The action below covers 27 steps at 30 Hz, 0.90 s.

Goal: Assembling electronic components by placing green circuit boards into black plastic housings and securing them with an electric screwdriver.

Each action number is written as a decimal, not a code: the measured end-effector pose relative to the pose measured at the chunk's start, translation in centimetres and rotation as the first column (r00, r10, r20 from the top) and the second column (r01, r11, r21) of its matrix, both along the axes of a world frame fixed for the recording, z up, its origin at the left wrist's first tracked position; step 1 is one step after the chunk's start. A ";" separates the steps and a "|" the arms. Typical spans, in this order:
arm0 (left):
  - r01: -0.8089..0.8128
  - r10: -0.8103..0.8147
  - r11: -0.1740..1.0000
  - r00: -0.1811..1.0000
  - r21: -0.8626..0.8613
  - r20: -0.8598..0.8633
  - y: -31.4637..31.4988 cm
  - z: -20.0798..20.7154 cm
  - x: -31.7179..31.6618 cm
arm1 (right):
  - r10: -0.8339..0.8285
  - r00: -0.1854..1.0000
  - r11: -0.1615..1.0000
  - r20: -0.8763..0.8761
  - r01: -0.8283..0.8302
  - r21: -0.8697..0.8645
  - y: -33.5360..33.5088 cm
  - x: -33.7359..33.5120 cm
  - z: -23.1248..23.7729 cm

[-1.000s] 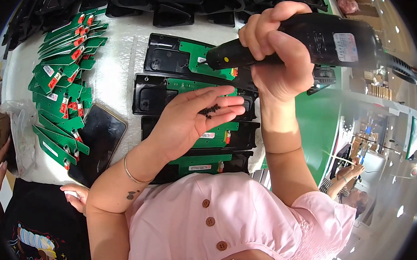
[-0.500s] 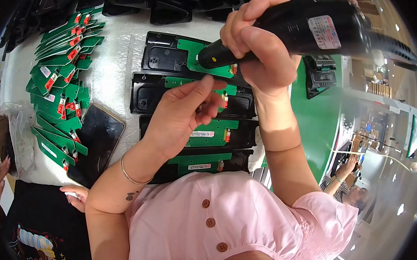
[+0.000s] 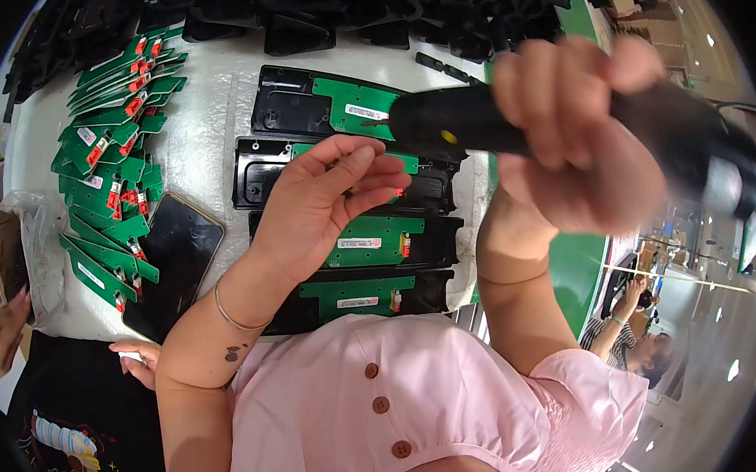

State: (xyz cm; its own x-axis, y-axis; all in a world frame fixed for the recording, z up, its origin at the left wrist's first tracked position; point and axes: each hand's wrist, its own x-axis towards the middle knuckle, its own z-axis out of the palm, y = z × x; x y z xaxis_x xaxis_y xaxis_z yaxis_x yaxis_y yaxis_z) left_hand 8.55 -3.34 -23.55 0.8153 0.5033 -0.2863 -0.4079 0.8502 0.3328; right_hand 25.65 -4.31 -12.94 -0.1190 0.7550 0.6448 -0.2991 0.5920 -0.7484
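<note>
My right hand (image 3: 577, 139), smeared by motion, grips a black electric screwdriver (image 3: 453, 124) whose thin bit points left over the farthest black plastic housing (image 3: 286, 106). A green circuit board (image 3: 334, 88) with a white label lies in that housing. Close to the bit's tip is my left hand (image 3: 327, 191), thumb and forefinger pinched together and the other fingers curled; whatever they hold is hidden. Beneath and nearer to me are several more black housings (image 3: 260, 178) in a column, each with a green board (image 3: 351, 229) carrying a red and white part.
A fanned pile of green boards (image 3: 99, 198) covers the left of the white padded table, beside a dark phone (image 3: 187, 240). Black plastic parts (image 3: 292, 14) are heaped along the far edge. A neighbour's hand (image 3: 137, 360) is at lower left; another person (image 3: 630, 324) sits at right.
My right hand has swung the screwdriver to the right and tilted it flatter, its bit now off the board's right part. My left hand has shifted slightly left, fingers still curled.
</note>
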 end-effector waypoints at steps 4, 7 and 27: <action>-0.044 0.045 0.999 0.992 0.009 -0.119 0.2 -0.3 -0.4 | 0.015 0.998 0.999 0.057 -0.012 -0.044 -2.1 0.2 1.7; -0.095 0.087 0.994 0.985 -0.051 -0.147 0.0 0.4 -0.2 | -0.024 1.000 0.998 0.011 0.025 -0.061 -2.8 -0.1 1.3; 0.144 -0.144 0.990 0.989 0.016 0.044 1.2 -0.1 -1.0 | -0.172 0.981 0.983 -0.086 0.165 -0.080 -4.8 -1.4 1.8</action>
